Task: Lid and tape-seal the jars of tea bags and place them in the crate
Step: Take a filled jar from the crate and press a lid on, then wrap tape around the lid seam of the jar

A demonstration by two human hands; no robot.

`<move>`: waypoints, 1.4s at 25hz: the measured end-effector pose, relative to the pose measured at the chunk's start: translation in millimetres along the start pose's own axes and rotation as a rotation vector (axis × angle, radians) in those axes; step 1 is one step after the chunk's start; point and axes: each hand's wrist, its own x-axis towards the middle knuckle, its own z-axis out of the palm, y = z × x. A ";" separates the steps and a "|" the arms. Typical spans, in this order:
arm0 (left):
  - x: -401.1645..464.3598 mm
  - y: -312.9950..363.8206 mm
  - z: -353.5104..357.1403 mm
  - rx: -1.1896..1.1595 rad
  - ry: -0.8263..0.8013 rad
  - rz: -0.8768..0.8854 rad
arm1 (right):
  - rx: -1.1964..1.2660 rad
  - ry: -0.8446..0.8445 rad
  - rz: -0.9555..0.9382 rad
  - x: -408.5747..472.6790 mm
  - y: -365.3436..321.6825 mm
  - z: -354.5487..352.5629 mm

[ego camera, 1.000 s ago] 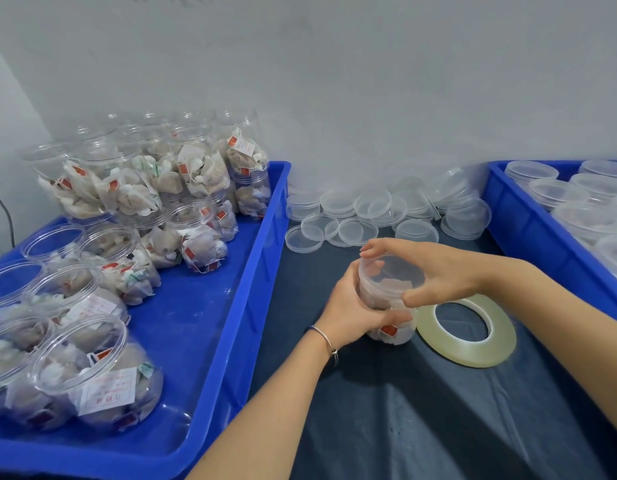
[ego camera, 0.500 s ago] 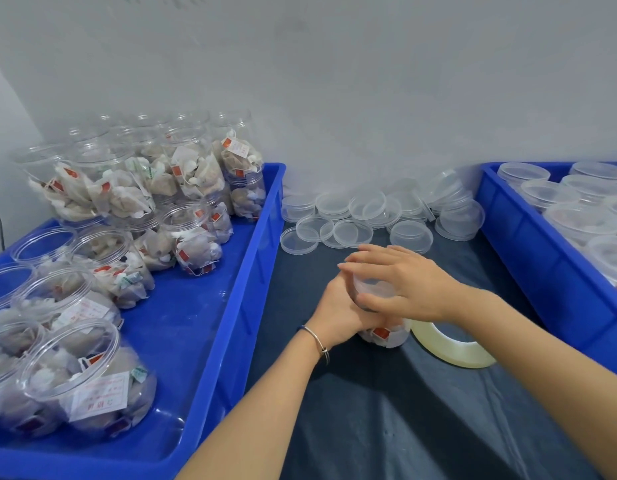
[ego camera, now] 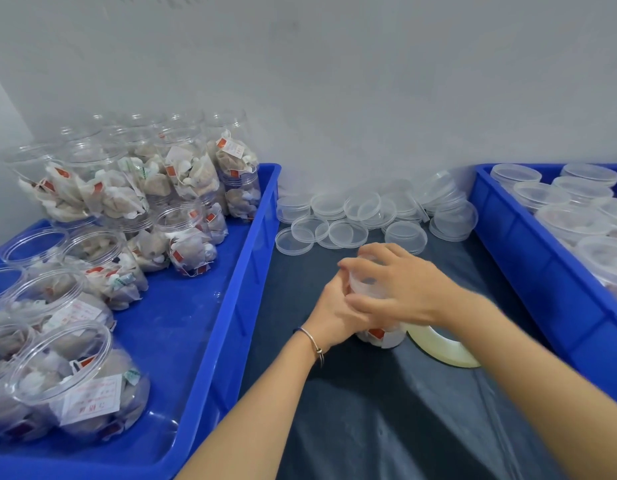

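My left hand point(ego camera: 334, 313) grips the jar point(ego camera: 383, 336) low on its side, standing on the counter point(ego camera: 386, 410). My right hand point(ego camera: 400, 289), which cupped the side a second ago, has come over the top, fingers curled round the lid point(ego camera: 364, 284): I judge lidding nearly done, taping next. Tape roll point(ego camera: 445, 348) lies just right of the grip. Beyond it, spare lids point(ego camera: 345, 233). Left, open jars point(ego camera: 103, 268) in a tray point(ego camera: 196, 323); far right, the crate point(ego camera: 528, 251).
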 end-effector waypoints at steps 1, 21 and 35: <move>-1.9 -2.5 4.1 0.057 -0.005 0.042 | 0.107 -0.030 -0.056 -2.6 7.8 -6.1; -31.2 28.2 16.8 -0.245 0.473 0.046 | -0.027 -0.101 0.317 -114.6 71.1 55.2; -53.2 66.5 60.7 0.188 -0.066 0.165 | 0.875 0.348 0.575 -125.3 0.9 5.8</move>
